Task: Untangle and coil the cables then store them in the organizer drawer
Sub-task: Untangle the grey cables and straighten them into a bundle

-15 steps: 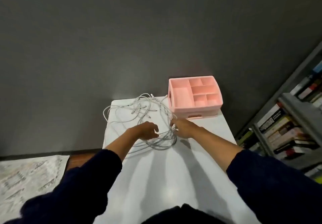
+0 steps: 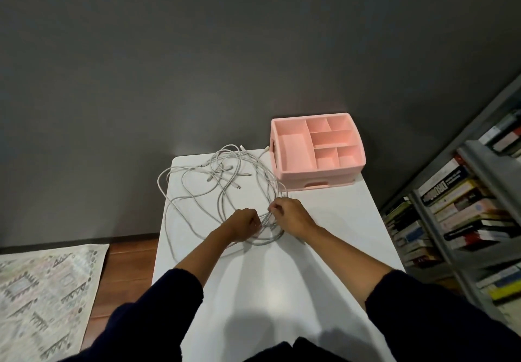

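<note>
Head view. Dark grey wall behind; a white table runs away from the person, with a patterned rug on the wood floor at 8 o'clock and a bookshelf packed with books at 3 o'clock. The cables lie as one loose white tangle on the far left of the table, about 11 o'clock, one strand touching the pink organizer at 1 o'clock. Left hand: fingers curled round a bunch of strands at the near edge of the tangle. Right hand: fingertips pinching strands just beside the left, the two hands close but apart. Counts: one organizer, six open top compartments, all bare; one drawer below, closed as far as can be seen; two hands. The cable count cannot be read, as the loops overlap; several plug ends show near the middle. Progress, judged: early. Untangling is only starting, no cable is coiled and none is stored. Left to do: separate the cables, coil each, open the drawer and stow them.
</note>
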